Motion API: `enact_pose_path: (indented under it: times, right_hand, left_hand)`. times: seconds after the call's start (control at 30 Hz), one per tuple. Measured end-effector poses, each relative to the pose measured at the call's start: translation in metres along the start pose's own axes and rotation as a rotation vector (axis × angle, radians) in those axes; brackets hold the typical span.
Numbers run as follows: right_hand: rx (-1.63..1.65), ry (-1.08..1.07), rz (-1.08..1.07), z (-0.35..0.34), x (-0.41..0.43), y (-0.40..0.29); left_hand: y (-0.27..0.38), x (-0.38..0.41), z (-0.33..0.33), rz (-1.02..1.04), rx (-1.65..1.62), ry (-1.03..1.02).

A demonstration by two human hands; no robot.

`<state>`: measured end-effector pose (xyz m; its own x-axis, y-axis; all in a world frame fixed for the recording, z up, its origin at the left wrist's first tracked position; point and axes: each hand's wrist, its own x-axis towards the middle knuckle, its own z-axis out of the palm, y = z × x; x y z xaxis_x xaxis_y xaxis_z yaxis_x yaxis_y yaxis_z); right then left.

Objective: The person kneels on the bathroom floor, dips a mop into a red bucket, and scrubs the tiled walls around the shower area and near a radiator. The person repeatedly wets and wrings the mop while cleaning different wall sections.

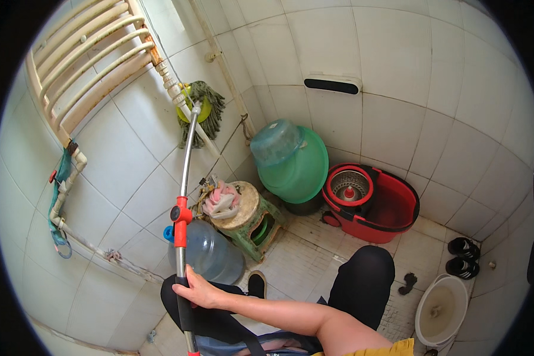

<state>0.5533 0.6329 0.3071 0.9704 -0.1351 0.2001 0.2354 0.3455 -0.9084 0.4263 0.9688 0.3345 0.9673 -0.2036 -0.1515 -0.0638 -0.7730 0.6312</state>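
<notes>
My right hand (199,288) grips the dark foam sleeve (184,309) of a spin mop's metal pole (188,155). A red clamp joint (180,221) sits on the pole above my hand. At the raised far end is the mop head, a lime-green disc (204,110) with grey-green strands (210,129), before the tiled wall and beside the radiator's pipe. Whether it touches the wall I cannot tell. My left hand is out of view. Near the pole stand a clear blue water jug (213,251) and a worn green stool (238,218) with pink and white cloth (222,200) on it.
A red spin-mop bucket (374,229) with a metal wringer basket (349,186) stands by the wall. Green basins (293,167) lean beside it. At right are black shoes (463,258) and a white basin (442,311) of murky water. A rusty towel radiator (93,66) hangs upper left.
</notes>
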Motion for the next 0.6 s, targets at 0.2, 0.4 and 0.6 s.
enact_pose_path:
  times: [0.2, 0.4, 0.6]
  right_hand:
    - [0.082, 0.115, 0.118, -0.018, -0.004, 0.043]
    - [0.06, 0.102, 0.259, -0.049, 0.0, 0.077]
    - [0.038, 0.05, 0.087, -0.026, 0.001, 0.044]
  left_hand:
    - [0.004, 0.002, 0.002, 0.009, 0.008, 0.012]
    - [0.016, 0.012, 0.009, 0.062, -0.005, 0.007]
    - [-0.004, 0.007, 0.002, 0.06, 0.021, 0.053]
